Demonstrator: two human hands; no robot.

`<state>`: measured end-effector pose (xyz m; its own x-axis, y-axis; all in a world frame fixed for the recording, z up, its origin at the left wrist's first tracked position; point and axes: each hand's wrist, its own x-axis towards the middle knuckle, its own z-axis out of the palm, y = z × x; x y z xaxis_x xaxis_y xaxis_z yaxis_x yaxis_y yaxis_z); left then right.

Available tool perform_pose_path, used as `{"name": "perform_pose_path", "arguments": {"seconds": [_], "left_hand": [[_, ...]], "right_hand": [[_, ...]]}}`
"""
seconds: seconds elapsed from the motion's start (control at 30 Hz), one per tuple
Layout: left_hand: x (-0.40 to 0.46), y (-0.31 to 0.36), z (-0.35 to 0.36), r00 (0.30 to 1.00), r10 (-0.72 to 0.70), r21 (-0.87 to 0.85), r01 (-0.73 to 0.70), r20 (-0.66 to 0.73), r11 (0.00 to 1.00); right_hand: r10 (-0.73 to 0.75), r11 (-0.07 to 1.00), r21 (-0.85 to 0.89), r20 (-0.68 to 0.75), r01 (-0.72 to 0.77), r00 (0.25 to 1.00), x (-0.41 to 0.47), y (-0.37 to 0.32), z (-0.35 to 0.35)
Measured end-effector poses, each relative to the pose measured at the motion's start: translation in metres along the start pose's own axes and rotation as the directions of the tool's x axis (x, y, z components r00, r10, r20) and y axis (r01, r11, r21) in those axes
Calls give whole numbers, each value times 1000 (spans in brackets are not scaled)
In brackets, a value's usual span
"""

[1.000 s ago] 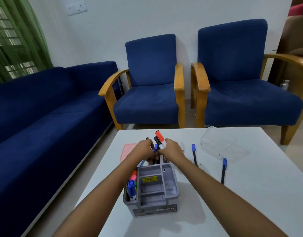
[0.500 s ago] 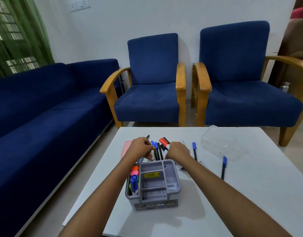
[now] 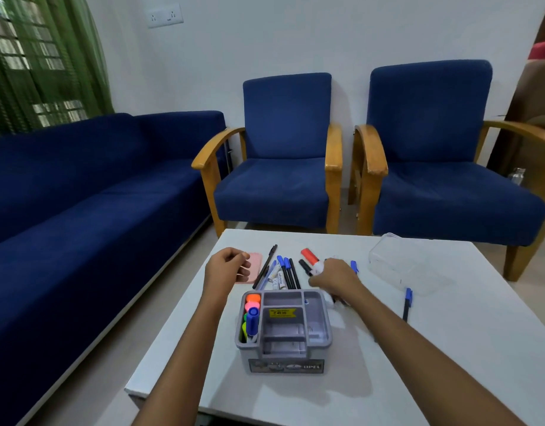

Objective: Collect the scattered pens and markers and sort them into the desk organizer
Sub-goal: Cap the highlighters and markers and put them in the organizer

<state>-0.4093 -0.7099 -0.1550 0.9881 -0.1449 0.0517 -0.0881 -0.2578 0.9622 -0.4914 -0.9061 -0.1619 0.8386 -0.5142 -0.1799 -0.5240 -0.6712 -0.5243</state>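
Observation:
A grey desk organizer [image 3: 285,329] stands on the white table [image 3: 449,348]; its left compartment holds several highlighters [image 3: 251,315]. Just behind it several pens [image 3: 285,272] lie side by side. A red-capped marker [image 3: 309,255] and a black-capped marker [image 3: 305,267] stick out from under my right hand [image 3: 334,279], whose fingers close over their white bodies. My left hand [image 3: 226,265] hovers left of the pens, fingers curled with nothing in them. One blue-capped pen [image 3: 406,304] lies alone at the right, and another blue cap [image 3: 353,266] shows beyond my right hand.
A clear plastic box [image 3: 400,265] sits at the table's far right. A pink flat object [image 3: 255,269] lies partly under my left hand. Two blue armchairs [image 3: 280,179] stand beyond the table, and a blue sofa [image 3: 80,195] runs along the left.
The bundle of pens and markers held up by both hands now lies on the table behind the organizer. My left hand has let go and moved left; my right hand stays on the markers.

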Motion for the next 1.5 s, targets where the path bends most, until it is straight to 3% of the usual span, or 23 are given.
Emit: {"name": "perform_pose_path", "arguments": {"seconds": [0.07, 0.1, 0.17, 0.23, 0.27, 0.37, 0.43, 0.53, 0.63, 0.77, 0.87, 0.93, 1.07, 1.23, 1.37, 1.5], "left_hand": [[-3, -11, -7, 1000, 0, -44, -1, -25, 999], [-5, -17, -10, 999, 9, -59, -11, -46, 998], [-10, -34, -15, 995, 30, -86, -38, -98, 996], [-17, -54, -17, 989, 34, -125, -51, -141, 991], [-20, -62, -18, 987, 23, -155, -49, -162, 987], [-19, -74, -19, 974, -35, -256, -24, -223, 966], [-17, -76, -18, 969, -63, -275, -5, -238, 962], [-18, -76, -17, 976, -42, -241, -12, -214, 971], [-19, -74, -17, 980, -8, -207, -34, -200, 978], [-20, -73, -16, 980, 5, -185, -43, -198, 982], [-20, -74, -16, 979, 11, -171, -47, -205, 984], [-20, -75, -15, 977, 7, -164, -43, -211, 985], [-20, -77, -16, 976, 1, -169, -38, -219, 985], [-20, -78, -16, 978, 7, -152, -39, -207, 988], [-20, -77, -14, 981, 7, -144, -35, -193, 989], [-23, -75, -12, 981, 11, -101, -32, -194, 994]], "right_hand": [[44, 919, 393, 12, -46, 999, -1, 9, -13], [59, 795, 602, 54, -80, 997, -2, 13, -21], [75, 426, 887, 162, -179, 984, -2, 24, -32], [91, 99, 970, 212, -220, 973, -5, 34, -37], [81, -3, 977, 214, -214, 974, -8, 36, -38], [-27, -196, 960, 200, -201, 979, -22, 40, -39], [-51, -270, 942, 192, -199, 980, -27, 39, -38], [-27, -291, 939, 180, -181, 983, -29, 34, -36], [-39, -220, 971, 88, -94, 995, -28, 29, -34], [-33, 130, 977, -165, 168, 986, -34, 25, -19], [-78, 382, 908, -153, 171, 985, -45, 28, 11], [-82, 479, 864, -132, 155, 988, -48, 31, 27], [-122, 487, 844, -189, 225, 974, -45, 32, 27], [-152, 555, 805, -149, 209, 977, -38, 37, 29], [-192, 415, 871, -199, 264, 961, -44, 24, 7], [-415, 234, 901, -247, 365, 876, -56, -10, -25]]}}
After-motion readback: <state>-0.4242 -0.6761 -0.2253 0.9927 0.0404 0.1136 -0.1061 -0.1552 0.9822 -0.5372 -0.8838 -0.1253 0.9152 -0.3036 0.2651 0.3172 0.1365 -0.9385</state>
